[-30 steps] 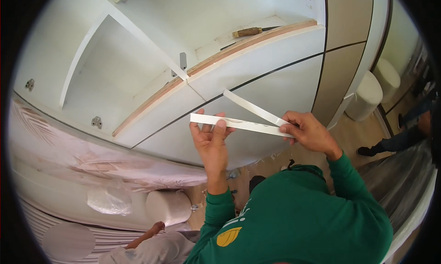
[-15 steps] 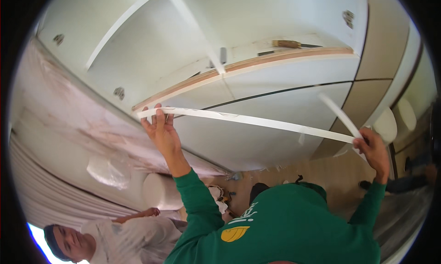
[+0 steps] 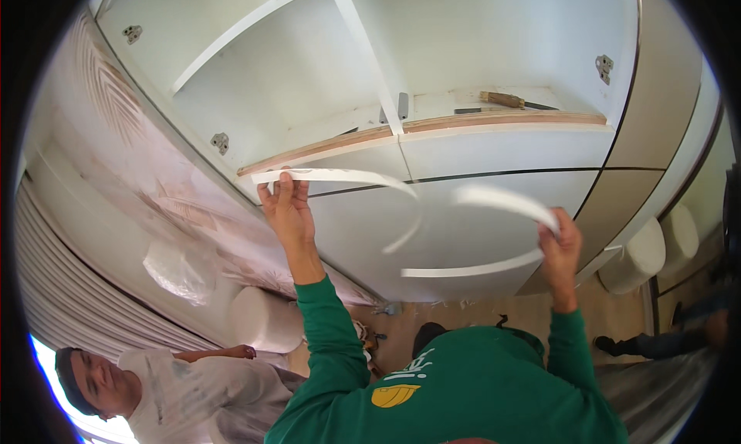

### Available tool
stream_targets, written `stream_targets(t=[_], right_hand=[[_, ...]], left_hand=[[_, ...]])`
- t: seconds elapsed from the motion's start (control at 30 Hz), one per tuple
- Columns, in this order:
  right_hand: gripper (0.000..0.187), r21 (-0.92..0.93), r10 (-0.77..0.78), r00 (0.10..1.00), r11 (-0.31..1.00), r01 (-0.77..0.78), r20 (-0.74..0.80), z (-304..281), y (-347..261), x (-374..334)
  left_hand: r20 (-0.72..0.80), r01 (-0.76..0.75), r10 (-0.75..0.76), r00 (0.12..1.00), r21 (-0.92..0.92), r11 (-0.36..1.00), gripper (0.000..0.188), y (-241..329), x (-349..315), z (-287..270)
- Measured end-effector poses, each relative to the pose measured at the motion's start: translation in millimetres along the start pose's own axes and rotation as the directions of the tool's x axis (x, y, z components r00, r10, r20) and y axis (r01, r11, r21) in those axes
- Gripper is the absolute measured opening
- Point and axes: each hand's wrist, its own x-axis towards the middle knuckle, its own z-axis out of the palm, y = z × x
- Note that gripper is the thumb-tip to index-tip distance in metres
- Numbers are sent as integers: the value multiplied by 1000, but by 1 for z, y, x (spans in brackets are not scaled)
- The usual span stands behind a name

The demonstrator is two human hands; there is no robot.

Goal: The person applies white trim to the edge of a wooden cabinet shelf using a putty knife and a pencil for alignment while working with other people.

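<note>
My left hand (image 3: pixel 290 212) pinches one end of a white edging strip (image 3: pixel 347 175) in front of the cabinet's lower left edge. The strip bows to the right, and its loose tip curls down, blurred. In my right hand (image 3: pixel 562 251), closed at the right, is a second white edging strip (image 3: pixel 478 271). One of its ends reaches up and left, smeared by motion, while the other sweeps down and left. A gap shows between the two strips. Above them runs the cabinet's bare wood-coloured front edge (image 3: pixel 494 123).
A wooden-handled tool (image 3: pixel 503 99) and a grey object (image 3: pixel 402 105) lie on the open cabinet's bottom (image 3: pixel 455 100). Metal hinges (image 3: pixel 220 143) sit on its sides. Another person (image 3: pixel 208 386) is at the lower left. White round stools (image 3: pixel 633 259) stand at the right.
The single strip stretched between my hands is now two separate pieces. My right hand has moved left and a little up, with its piece swinging. The left hand has stayed near the cabinet edge.
</note>
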Motion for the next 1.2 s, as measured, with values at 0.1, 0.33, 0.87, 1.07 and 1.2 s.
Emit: stream_targets(t=[0.1,0.33,0.87,1.07,1.2], right_hand=[[19,94,19,967,995,-45,255,48,9,16],[25,79,120,739,971,-227,663,123,17,15],[12,-374,147,978,924,-83,146,-95,11,-4],[16,-469,-67,997,880,78,41,-108,-35,47],[19,-499,-198,980,851,166,-11,-94,-52,76]], left_hand=[[184,193,-186,965,-19,981,40,4,-14,31],[283,169,-207,937,151,974,44,10,-73,95],[140,4,-20,990,115,993,49,38,-13,12],[127,-42,23,992,155,987,48,57,10,0],[55,-61,53,997,140,988,46,53,29,-34]])
